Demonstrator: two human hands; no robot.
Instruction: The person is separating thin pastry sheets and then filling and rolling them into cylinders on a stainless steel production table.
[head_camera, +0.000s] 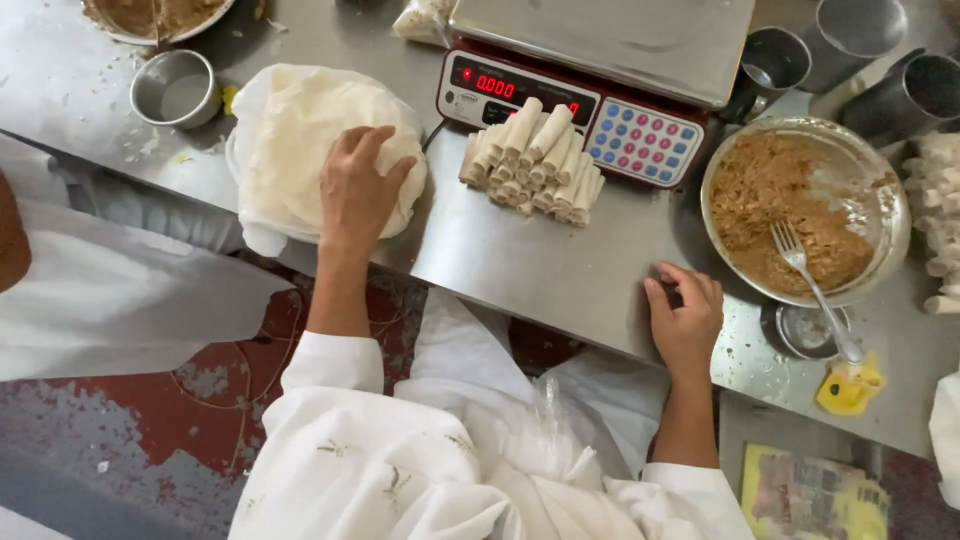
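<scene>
On the steel table (520, 265), left hand (358, 195) presses wrappers (290, 130) open-palmed, right hand (685, 315) rests curled, empty

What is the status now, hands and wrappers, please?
Left hand flat on wrapper stack, open. Right hand curled on table edge, holding nothing visible. Rolled pile beside, not blocking.

White garment with faint embroidered sprigs, long sleeves pushed up the forearms.

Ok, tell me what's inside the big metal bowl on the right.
The metal bowl holds brown minced filling, heaped on its left side, with a fork lying in it, handle over the near rim. The filling hides the bowl's bottom beneath it.
</scene>
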